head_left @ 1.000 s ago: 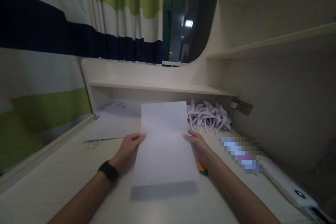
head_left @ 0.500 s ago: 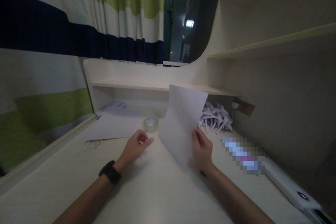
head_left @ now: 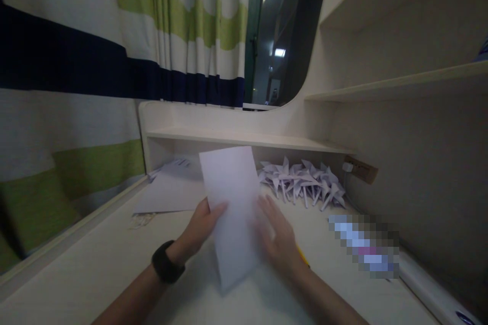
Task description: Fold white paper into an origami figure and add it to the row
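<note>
A white sheet of paper, narrow as if folded lengthwise, stands tilted above the pale desk. My left hand grips its left edge with the thumb on the front. The fingers of my right hand lie spread against the right side of the sheet. A black band sits on my left wrist. A yellow object shows partly under my right wrist.
A pile of folded white paper shapes lies at the back right under a low shelf. Flat sheets lie at the back left. A striped curtain hangs left; a wall socket and a white device are at right.
The sheet was flat and wide between both hands, then held up by the right hand alone. Now it is narrower and both hands are on it. The camera has tilted down slightly.
</note>
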Motion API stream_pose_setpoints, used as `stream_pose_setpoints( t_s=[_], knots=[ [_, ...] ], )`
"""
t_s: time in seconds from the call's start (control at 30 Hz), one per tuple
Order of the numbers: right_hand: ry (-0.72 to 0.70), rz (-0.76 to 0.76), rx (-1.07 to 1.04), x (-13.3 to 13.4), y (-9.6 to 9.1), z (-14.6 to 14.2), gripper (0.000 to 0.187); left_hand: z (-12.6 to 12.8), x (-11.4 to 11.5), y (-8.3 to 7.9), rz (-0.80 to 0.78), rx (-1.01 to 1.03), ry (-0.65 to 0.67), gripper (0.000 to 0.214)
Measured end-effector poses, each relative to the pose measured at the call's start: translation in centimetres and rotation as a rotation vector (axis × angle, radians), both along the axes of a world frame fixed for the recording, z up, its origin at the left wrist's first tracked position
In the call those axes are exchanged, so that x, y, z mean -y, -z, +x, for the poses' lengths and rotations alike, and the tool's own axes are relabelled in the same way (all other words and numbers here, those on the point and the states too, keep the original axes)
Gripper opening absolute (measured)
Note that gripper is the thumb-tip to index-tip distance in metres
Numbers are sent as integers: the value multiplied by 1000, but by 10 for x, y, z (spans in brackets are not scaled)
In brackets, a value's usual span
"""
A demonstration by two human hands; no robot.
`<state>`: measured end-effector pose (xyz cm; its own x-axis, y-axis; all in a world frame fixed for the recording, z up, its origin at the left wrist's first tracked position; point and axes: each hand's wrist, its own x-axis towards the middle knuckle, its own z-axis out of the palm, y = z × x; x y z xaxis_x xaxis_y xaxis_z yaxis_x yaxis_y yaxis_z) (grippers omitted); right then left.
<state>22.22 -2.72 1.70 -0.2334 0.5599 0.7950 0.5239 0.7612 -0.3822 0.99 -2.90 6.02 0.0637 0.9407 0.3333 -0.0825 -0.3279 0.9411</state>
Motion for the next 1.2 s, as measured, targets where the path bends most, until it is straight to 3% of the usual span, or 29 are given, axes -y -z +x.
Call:
stream_pose_setpoints(
  t_s=[0.07, 0.13, 0.2, 0.3, 0.43, 0.57, 0.67, 0.77, 0.9, 0.97, 1.2],
  knots=[
    [57, -181, -234, -18, 0, 12, 54, -9, -5, -7, -24, 40, 85, 41],
    [14, -469, -481, -31, 3, 20, 63, -15, -10, -8, -78, 84, 250, 41],
    [-177, -824, -621, -37, 8, 24, 61, -17, -13, -6, -131, 117, 369, 41],
    [-446, -1059, -670, -36, 14, 27, 54, -20, -17, 2, -164, 110, 408, 40],
    [-442, -1050, -693, -35, 18, 29, 37, -26, -21, 10, -180, 24, 265, 45],
    [-212, -943, -691, -43, 21, 30, 35, -34, -23, 15, -166, -78, -6, 47],
    [-101, -907, -656, -48, 28, 28, 36, -38, -28, 20, -128, -145, -114, 43],
    [-167, -928, -705, -46, 32, 25, 36, -37, -31, 25, -87, -175, -171, 40],
    [-434, -1064, -769, -37, 25, 23, 41, -30, -32, 31, -48, -133, -234, 39],
    [-496, -1096, -740, -33, 20, 23, 45, -27, -32, 34, -43, -86, -264, 40],
    [-390, -986, -794, -39, 26, 27, 44, -32, -42, 48, -66, 46, -332, 30]
  ],
)
